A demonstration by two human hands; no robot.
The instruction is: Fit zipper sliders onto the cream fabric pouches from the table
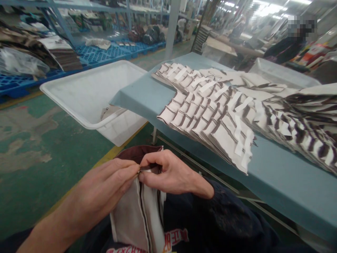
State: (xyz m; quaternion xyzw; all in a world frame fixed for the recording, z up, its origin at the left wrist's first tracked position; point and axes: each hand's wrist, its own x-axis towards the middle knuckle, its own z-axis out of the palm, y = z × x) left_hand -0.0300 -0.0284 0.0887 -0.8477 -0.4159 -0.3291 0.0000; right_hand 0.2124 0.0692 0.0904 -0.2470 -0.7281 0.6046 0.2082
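Observation:
A sewn fabric piece (129, 214), off-white with dark seams and a brown inner side, hangs in front of my body. My left hand (105, 186) pinches its upper edge from the left, fingers pressed together. From the right, my right hand (168, 172) grips the same edge, thumb and forefinger meeting close to the left fingertips. The exact spot between the fingertips is hidden. Beyond my hands, rows of similar off-white and brown fabric pieces (200, 112) lie overlapped on a blue-covered table (139, 93).
Left of the table stands a white plastic bin (79, 95) with a bit of fabric inside. Blue pallets (97, 52) carry stacked goods behind it. Another person (286, 45) is at the back right, near a translucent tub (284, 73).

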